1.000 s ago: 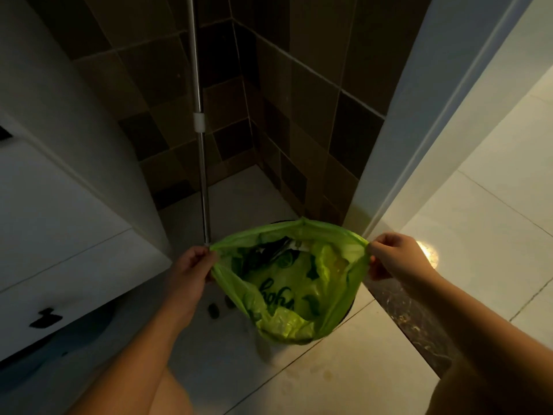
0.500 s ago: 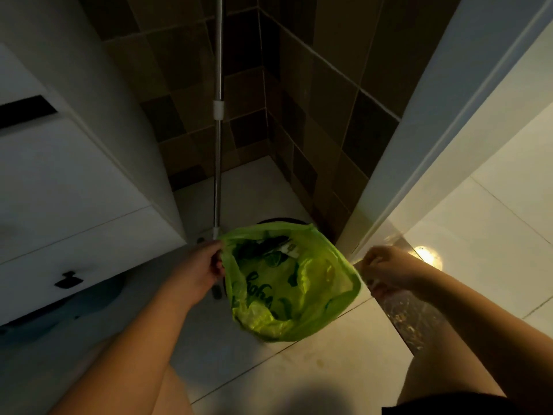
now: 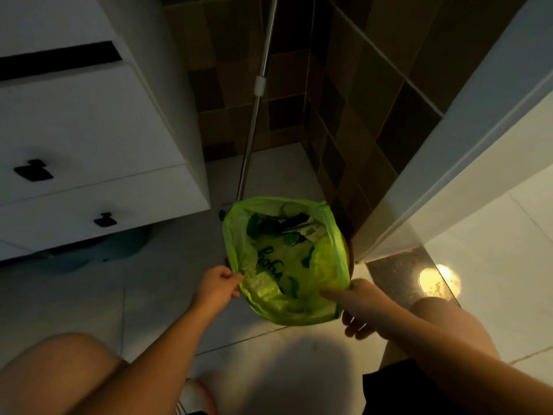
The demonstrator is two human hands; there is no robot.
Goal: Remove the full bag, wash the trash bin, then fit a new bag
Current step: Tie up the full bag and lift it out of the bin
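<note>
Above the pale tiled floor, a green bag is held open at its rim: the left hand is pinched shut on the near-left edge, the right hand closed on the near-right edge. Dark printed script inside the bag cannot be read. A white drawer cabinet stands left; a metal pole leans behind; a door frame stands right.

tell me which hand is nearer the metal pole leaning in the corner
Left. The left hand grips the green bag just below the pole; the right hand holds the bag's far side.
</note>
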